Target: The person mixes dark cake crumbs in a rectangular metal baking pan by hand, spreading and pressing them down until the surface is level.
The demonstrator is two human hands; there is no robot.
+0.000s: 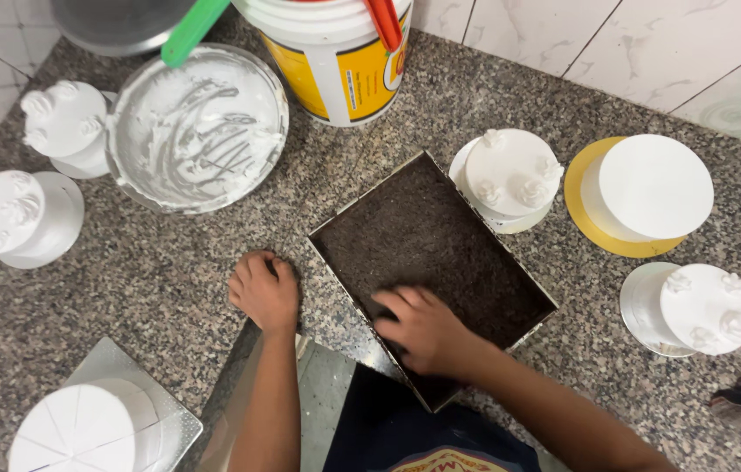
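We see one rectangular tray (pixel 440 236) in the middle of the frame, filled with dark crumbs, standing on the granite bench (pixel 125 280). Our right hand (pixel 427 328) lies inside the tray at its lower part, fingers spread flat on the crumbs, gripping nothing. Our left hand (pixel 264 290) rests on the bench just left of the tray, loosely curled and holding nothing.

We count six white cakes. Two cakes with cream dots (pixel 64 118) (pixel 16 214) are at the upper left, one (pixel 510 175) touches the tray's upper right side, and one (pixel 707 306) is at the right. One plain cake (pixel 650 188) sits on a yellow board at the upper right. One scored cake (pixel 90 428) is at the lower left.

One bowl (pixel 198 131) with cream stands at the upper left, and one bucket (pixel 331 57) is at the top centre.
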